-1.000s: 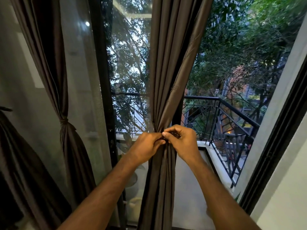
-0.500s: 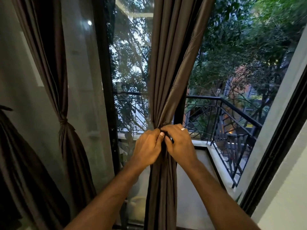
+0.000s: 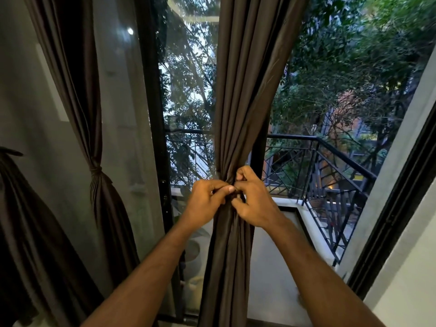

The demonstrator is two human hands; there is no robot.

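A dark brown curtain point(image 3: 240, 95) hangs in front of the glass door and is gathered into a narrow bunch at waist height. My left hand point(image 3: 205, 204) and my right hand point(image 3: 254, 201) meet at that gathered point, both with fingers curled. Their fingertips pinch a small dark tie point(image 3: 234, 195) at the front of the bunch. The tie itself is mostly hidden behind my fingers. Below my hands the curtain falls straight to the floor.
A second curtain point(image 3: 94, 138) at the left is tied at its middle. A black door frame point(image 3: 155, 138) stands between the two curtains. Beyond the glass are a black balcony railing point(image 3: 330, 161) and trees. A white wall point(image 3: 412, 279) rises at the right.
My hands stay at the gathered point of the curtain. The fingers have shifted: the right hand's fingers now curl higher over the bunch and the left thumb presses in from the left.
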